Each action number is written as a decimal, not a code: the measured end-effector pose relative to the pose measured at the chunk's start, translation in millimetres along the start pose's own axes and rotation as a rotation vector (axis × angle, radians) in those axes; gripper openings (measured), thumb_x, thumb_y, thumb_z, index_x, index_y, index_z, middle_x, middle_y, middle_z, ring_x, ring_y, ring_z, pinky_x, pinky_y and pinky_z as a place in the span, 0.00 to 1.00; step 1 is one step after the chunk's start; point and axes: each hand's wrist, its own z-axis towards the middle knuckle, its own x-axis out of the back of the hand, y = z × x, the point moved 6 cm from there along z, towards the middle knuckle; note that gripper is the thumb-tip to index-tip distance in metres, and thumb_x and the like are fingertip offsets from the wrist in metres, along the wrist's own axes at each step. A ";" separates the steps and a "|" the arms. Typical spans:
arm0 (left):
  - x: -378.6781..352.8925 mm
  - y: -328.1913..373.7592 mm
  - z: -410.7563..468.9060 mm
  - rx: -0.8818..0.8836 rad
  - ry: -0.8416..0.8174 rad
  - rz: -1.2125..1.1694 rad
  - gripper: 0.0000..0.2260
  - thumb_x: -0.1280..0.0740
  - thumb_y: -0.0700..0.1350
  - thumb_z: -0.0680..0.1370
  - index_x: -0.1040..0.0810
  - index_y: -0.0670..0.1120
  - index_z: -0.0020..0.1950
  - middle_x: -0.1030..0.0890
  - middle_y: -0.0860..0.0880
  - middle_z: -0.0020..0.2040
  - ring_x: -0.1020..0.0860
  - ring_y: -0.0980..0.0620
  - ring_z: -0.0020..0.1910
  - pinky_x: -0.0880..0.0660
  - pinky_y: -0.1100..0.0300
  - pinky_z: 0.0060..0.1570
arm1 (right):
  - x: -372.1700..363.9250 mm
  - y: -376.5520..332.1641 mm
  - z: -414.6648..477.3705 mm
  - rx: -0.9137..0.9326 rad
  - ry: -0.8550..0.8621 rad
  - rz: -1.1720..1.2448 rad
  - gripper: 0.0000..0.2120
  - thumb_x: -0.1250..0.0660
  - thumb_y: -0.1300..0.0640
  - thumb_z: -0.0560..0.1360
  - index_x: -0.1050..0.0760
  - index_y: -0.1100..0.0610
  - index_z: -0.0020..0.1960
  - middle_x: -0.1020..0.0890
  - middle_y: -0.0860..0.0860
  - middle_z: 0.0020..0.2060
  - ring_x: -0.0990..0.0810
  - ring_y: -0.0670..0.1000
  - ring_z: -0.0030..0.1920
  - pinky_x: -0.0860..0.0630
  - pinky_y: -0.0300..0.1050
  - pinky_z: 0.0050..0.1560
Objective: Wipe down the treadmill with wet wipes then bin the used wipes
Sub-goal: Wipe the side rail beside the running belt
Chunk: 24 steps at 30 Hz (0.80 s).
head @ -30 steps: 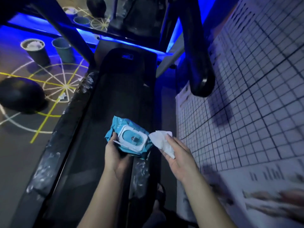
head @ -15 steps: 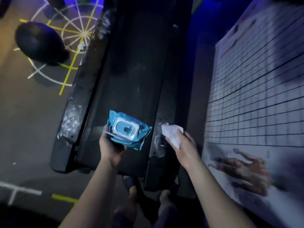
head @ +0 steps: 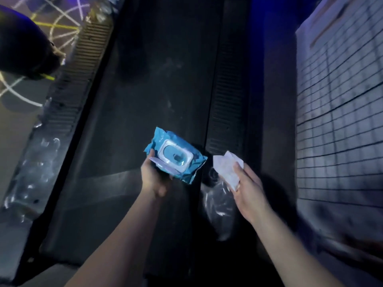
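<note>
Comparing with half a second earlier, the view sits closer to the treadmill (head: 157, 83); the rear deck edge and feet have left the frame. Both hands keep their loads. The left hand (head: 154, 179) grips the blue wipe pack (head: 176, 157), its white flip lid open, above the dark belt. The right hand (head: 248, 189) pinches a crumpled white wipe (head: 226, 167) over the ribbed right side rail (head: 227, 90), just beside the pack.

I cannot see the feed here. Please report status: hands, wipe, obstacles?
Left hand grips blue wipes pack, lid open. Right hand holds white wipe above treadmill. No obstacle visible.
</note>
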 end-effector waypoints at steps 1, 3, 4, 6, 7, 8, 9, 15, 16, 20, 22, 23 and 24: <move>-4.5 -5.0 17.1 0.036 -0.092 0.031 0.19 0.44 0.55 0.87 0.21 0.46 0.68 0.17 0.45 0.65 0.17 0.46 0.62 0.23 0.50 0.64 | 7.7 9.3 10.7 0.025 0.007 0.023 0.15 0.33 0.48 0.79 0.19 0.47 0.65 0.16 0.48 0.60 0.19 0.50 0.63 0.30 0.55 0.72; -15.7 -13.3 47.3 0.064 -0.178 0.016 0.19 0.45 0.55 0.87 0.19 0.47 0.64 0.13 0.47 0.58 0.14 0.48 0.53 0.17 0.55 0.48 | 26.1 27.3 32.1 0.107 0.026 0.026 0.14 0.34 0.50 0.80 0.20 0.47 0.65 0.16 0.46 0.61 0.19 0.46 0.63 0.30 0.49 0.71; -20.1 -11.4 60.3 0.050 -0.238 0.003 0.20 0.46 0.55 0.87 0.20 0.47 0.65 0.14 0.46 0.58 0.13 0.48 0.52 0.17 0.56 0.45 | 29.2 33.7 39.9 0.131 0.021 0.023 0.14 0.35 0.50 0.81 0.20 0.47 0.65 0.17 0.45 0.61 0.19 0.45 0.63 0.30 0.47 0.70; -39.1 -18.7 93.0 -0.003 -0.336 0.026 0.22 0.46 0.57 0.86 0.22 0.47 0.71 0.17 0.44 0.65 0.16 0.45 0.61 0.18 0.52 0.53 | 41.6 45.9 62.0 0.173 0.023 0.061 0.14 0.38 0.53 0.83 0.20 0.49 0.66 0.17 0.48 0.63 0.20 0.46 0.64 0.27 0.47 0.69; -46.2 -23.8 107.0 -0.031 -0.369 0.046 0.23 0.47 0.57 0.86 0.24 0.46 0.73 0.19 0.43 0.69 0.19 0.43 0.65 0.19 0.49 0.58 | 50.2 47.4 74.8 0.203 0.027 0.089 0.15 0.40 0.55 0.83 0.21 0.51 0.67 0.18 0.51 0.63 0.20 0.49 0.65 0.26 0.49 0.69; -51.6 -30.7 118.2 -0.027 -0.407 0.046 0.24 0.46 0.58 0.86 0.25 0.46 0.75 0.21 0.43 0.70 0.21 0.42 0.68 0.21 0.46 0.63 | 56.3 45.6 88.5 0.245 0.049 0.100 0.15 0.41 0.56 0.84 0.23 0.54 0.68 0.19 0.53 0.65 0.21 0.52 0.67 0.28 0.51 0.71; -53.5 -38.8 131.2 0.003 -0.466 0.053 0.25 0.46 0.58 0.86 0.26 0.45 0.76 0.21 0.42 0.71 0.22 0.41 0.69 0.22 0.45 0.65 | 56.9 42.7 100.0 0.295 0.056 0.118 0.16 0.42 0.56 0.84 0.24 0.55 0.69 0.20 0.54 0.66 0.23 0.53 0.69 0.31 0.53 0.74; -33.3 -72.9 181.8 0.014 -0.565 -0.058 0.28 0.46 0.62 0.85 0.27 0.47 0.77 0.26 0.42 0.75 0.26 0.40 0.73 0.31 0.39 0.73 | 55.0 46.9 122.8 0.408 0.011 0.055 0.16 0.43 0.59 0.85 0.25 0.58 0.70 0.19 0.54 0.65 0.22 0.54 0.67 0.34 0.56 0.74; -33.3 -68.9 188.6 0.010 -0.575 -0.075 0.28 0.47 0.63 0.85 0.29 0.48 0.79 0.26 0.43 0.76 0.26 0.39 0.73 0.31 0.37 0.72 | 51.3 45.0 123.3 0.414 0.028 0.051 0.15 0.43 0.59 0.85 0.24 0.58 0.69 0.18 0.54 0.63 0.20 0.54 0.66 0.32 0.56 0.73; -44.7 -65.5 191.8 0.061 -0.715 -0.015 0.31 0.52 0.67 0.84 0.32 0.51 0.80 0.24 0.43 0.74 0.25 0.36 0.72 0.30 0.30 0.69 | 35.8 30.7 124.9 0.479 0.050 -0.023 0.14 0.42 0.59 0.85 0.22 0.57 0.66 0.16 0.54 0.59 0.18 0.54 0.62 0.26 0.53 0.68; -47.0 -66.4 189.2 0.092 -0.759 0.012 0.32 0.52 0.67 0.84 0.30 0.49 0.79 0.24 0.42 0.74 0.25 0.36 0.71 0.31 0.34 0.72 | 31.2 23.0 133.6 0.516 0.080 -0.073 0.12 0.39 0.59 0.84 0.20 0.55 0.62 0.14 0.53 0.56 0.16 0.54 0.59 0.22 0.54 0.64; -48.9 -66.7 188.5 0.098 -0.775 0.004 0.32 0.51 0.67 0.85 0.29 0.48 0.78 0.24 0.41 0.74 0.24 0.36 0.71 0.32 0.36 0.74 | 29.2 18.6 140.2 0.536 0.089 -0.085 0.11 0.38 0.60 0.84 0.19 0.55 0.61 0.14 0.54 0.54 0.15 0.54 0.57 0.22 0.56 0.64; -48.7 -67.2 187.4 0.097 -0.782 -0.003 0.32 0.51 0.67 0.85 0.28 0.47 0.77 0.24 0.40 0.73 0.24 0.36 0.70 0.33 0.37 0.74 | 27.3 16.9 145.7 0.550 0.108 -0.083 0.10 0.37 0.60 0.84 0.18 0.55 0.60 0.13 0.55 0.53 0.15 0.55 0.56 0.22 0.58 0.64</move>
